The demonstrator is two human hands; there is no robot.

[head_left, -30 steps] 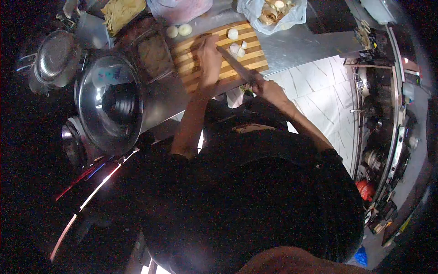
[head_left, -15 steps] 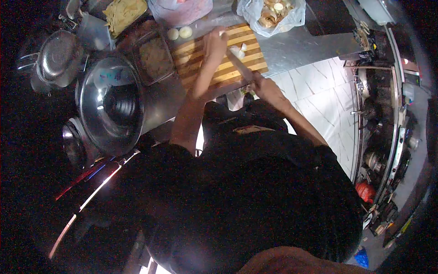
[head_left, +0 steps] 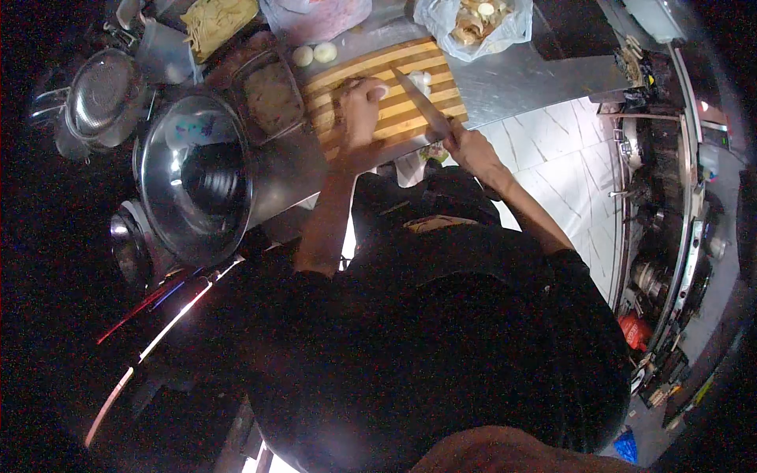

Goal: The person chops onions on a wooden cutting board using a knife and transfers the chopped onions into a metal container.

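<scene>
My right hand (head_left: 476,156) is closed around the handle of a kitchen knife (head_left: 423,104), whose blade slants up and left over a striped wooden cutting board (head_left: 394,124). On the left side of the board, my left hand (head_left: 360,101) is curled closed, with a white piece of onion (head_left: 382,92) showing at the fingertips. White cut pieces (head_left: 423,80) lie on the board just beyond the blade. Two whole peeled onions (head_left: 314,54) sit at the board's far left corner.
A plastic bag of onion skins (head_left: 475,33) stands behind the board, near a pinkish bag (head_left: 317,17). To the left are a rectangular container (head_left: 270,94), a large metal bowl (head_left: 194,177), a strainer (head_left: 105,93) and yellowish strips (head_left: 218,25).
My left hand has come down toward me, away from the far part of the board, with the white piece. The knife stays in my right hand, its blade now apart from my left hand.
</scene>
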